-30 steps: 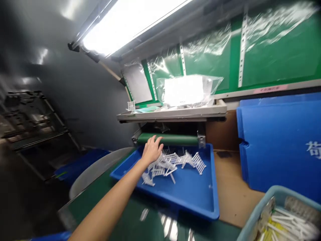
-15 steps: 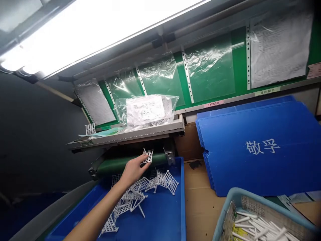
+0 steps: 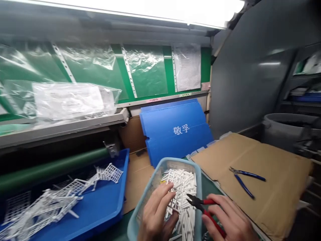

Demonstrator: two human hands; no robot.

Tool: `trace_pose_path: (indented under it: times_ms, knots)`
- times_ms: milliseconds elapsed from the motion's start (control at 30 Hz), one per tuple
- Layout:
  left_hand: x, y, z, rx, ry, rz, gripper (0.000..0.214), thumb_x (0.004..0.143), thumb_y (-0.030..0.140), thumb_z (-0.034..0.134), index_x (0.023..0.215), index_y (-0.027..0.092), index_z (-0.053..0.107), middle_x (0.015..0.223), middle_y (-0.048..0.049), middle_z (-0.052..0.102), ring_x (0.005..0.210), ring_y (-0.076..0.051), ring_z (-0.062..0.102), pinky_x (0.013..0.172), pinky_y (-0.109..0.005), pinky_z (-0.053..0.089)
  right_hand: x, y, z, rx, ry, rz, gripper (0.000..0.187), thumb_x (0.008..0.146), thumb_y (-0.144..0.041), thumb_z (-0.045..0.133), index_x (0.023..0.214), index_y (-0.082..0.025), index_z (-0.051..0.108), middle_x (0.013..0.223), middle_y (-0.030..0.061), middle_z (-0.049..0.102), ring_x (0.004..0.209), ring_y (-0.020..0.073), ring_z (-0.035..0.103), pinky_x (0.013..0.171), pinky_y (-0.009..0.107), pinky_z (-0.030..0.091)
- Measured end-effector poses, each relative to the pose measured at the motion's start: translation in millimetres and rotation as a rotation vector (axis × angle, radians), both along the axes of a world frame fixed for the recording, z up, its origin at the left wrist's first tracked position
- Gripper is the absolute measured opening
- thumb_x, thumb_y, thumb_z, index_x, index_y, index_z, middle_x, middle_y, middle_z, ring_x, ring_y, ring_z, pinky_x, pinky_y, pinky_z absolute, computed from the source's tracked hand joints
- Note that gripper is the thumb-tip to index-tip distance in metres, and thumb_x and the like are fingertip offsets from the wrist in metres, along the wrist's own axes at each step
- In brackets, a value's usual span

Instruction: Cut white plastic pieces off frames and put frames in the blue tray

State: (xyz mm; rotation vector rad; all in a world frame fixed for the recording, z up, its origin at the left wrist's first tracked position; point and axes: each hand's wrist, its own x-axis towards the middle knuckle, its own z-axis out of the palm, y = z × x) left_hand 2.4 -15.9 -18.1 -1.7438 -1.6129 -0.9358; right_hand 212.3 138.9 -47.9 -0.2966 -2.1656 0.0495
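My left hand is closed on a white plastic grid piece, held above a light blue basket. Many short white sticks fill that basket. In my right hand is a pair of red-handled cutting pliers, jaws parted and pointing left at the grid piece, with a small space between them. More white grid pieces lie heaped in a blue tray on the left.
A green conveyor roller sits behind the tray. Blue-handled pliers lie on a cardboard sheet to the right. A blue folded board leans at the back, and a shelf carries papers in plastic.
The view has swung right. My left hand has moved from the conveyor roller to the basket, bringing a grid piece. My right hand has come into view with the red-handled pliers.
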Motion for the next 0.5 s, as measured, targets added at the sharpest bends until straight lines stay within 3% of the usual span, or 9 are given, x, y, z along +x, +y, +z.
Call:
trace_pose_path:
  times_ms: [100,267,400,500]
  knots:
    - [0.5,6.6,-2.5,-0.026,0.149,-0.095,0.038,0.082,0.006,0.066,0.118,0.014,0.059,0.129,-0.0167,0.068,0.132,-0.028,0.058,0.115,-0.041,0.049,-2.0,-4.0,8.9,-0.009,-0.042,-0.037,0.017,0.102,-0.032,0.053,0.093,-0.021,0.061,0.107,0.0100,0.064,0.097,0.0253,0.064,0.077,0.037,0.057]
    - [3.4,-4.0,-0.8,-0.035,0.101,-0.129,0.037,0.081,0.003,0.064,0.115,0.015,0.057,0.128,-0.0161,0.068,0.132,-0.025,0.057,0.117,-0.039,0.047,-13.6,-21.8,14.9,-0.012,-0.022,0.006,0.016,0.102,-0.029,0.051,0.094,-0.019,0.060,0.111,0.0119,0.063,0.098,0.0270,0.061,0.078,0.040,0.053]
    - [7.5,-9.9,-2.2,-0.063,-0.033,-0.183,0.050,0.078,-0.002,0.059,0.123,0.018,0.054,0.132,-0.0158,0.065,0.133,-0.026,0.057,0.115,-0.041,0.048,-20.5,-22.2,16.9,-0.001,-0.005,0.047,0.014,0.102,-0.025,0.051,0.093,-0.017,0.059,0.113,0.0133,0.061,0.103,0.0285,0.058,0.084,0.042,0.049]
    - [13.4,-10.7,-7.5,-0.003,-0.340,-0.311,0.060,0.084,0.009,0.058,0.140,0.022,0.042,0.152,-0.0184,0.047,0.141,-0.033,0.048,0.113,-0.051,0.049,-24.7,-20.5,16.6,0.007,-0.023,0.080,0.013,0.101,-0.025,0.053,0.092,-0.018,0.058,0.113,0.0131,0.059,0.104,0.0274,0.057,0.085,0.041,0.048]
